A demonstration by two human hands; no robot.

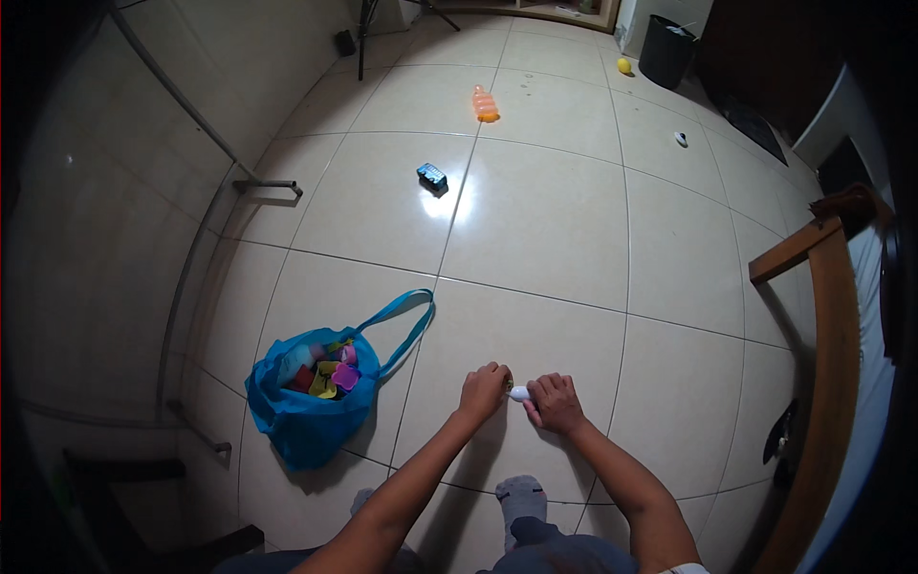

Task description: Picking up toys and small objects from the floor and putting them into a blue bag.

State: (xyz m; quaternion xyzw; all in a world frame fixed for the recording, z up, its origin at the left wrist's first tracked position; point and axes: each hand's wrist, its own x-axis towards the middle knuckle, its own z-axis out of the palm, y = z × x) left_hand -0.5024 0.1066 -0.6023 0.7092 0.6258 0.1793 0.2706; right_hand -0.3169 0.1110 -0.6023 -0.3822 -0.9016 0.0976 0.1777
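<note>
Over the tiled floor my two hands are close together in front of my feet. My right hand [556, 403] grips a small white rounded object [519, 393] whose end points toward the other hand. Curled fingers of my left hand [488, 389] close around a small yellow-green item [510, 385], mostly hidden by them. Whether the two items are joined cannot be told. To the left sits a blue fabric bag [315, 430], its mouth open on colourful plastic toys [330, 377] and its strap [419, 326] spread on the tiles.
Farther off lie a blue toy bus [432, 176], an orange plastic bottle-shaped toy [485, 105], a yellow ball [624, 67] and a small black-and-white object [680, 139]. A black bin [667, 54] stands at the back. A wooden frame [835, 308] borders the right, metal tubing [190, 107] the left.
</note>
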